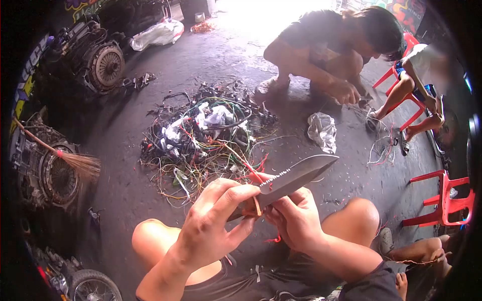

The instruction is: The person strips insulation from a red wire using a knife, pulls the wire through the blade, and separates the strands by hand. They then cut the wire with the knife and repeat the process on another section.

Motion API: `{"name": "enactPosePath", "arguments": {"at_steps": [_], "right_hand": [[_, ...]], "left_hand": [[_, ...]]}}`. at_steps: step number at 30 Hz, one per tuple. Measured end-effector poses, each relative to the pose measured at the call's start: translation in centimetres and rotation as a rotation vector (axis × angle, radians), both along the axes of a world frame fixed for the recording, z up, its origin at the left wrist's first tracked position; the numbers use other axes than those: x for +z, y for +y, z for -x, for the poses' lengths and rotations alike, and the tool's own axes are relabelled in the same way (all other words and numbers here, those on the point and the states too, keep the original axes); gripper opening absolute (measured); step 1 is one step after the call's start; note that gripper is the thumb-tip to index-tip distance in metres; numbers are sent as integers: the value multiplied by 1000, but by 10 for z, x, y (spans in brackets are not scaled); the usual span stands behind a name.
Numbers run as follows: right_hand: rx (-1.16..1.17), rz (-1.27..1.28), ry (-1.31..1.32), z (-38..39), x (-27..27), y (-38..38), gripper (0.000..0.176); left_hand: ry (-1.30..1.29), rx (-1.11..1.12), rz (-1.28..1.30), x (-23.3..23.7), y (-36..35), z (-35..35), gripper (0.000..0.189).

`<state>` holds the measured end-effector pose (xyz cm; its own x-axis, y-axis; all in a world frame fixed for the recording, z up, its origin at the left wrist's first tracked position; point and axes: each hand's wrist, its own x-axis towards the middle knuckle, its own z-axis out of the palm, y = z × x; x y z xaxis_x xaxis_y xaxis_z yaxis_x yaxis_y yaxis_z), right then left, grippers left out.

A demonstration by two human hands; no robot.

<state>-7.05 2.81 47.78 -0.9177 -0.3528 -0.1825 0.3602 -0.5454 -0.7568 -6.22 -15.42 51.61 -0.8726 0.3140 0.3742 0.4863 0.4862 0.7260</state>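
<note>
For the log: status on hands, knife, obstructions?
Left hand grips knife. Right hand near blade base, hold partly hidden. Wire pile on floor beyond; blade tip clear.

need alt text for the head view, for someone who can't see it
The wearer's left hand and right hand meet around a partly serrated knife that points up and right. Beyond them, a tangled wire heap lies on the dark floor, with another person crouching nearby.
</note>
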Motion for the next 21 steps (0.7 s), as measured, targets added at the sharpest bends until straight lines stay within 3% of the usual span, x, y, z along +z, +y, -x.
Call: {"name": "enactPosePath", "arguments": {"at_steps": [17, 21], "right_hand": [[4, 5, -42, -4, 7, 5, 48], [72, 20, 87, -3, 6, 6, 52]], "left_hand": [[36, -31, -9, 0, -5, 0, 53], [94, -26, -6, 4, -6, 2, 53]]}}
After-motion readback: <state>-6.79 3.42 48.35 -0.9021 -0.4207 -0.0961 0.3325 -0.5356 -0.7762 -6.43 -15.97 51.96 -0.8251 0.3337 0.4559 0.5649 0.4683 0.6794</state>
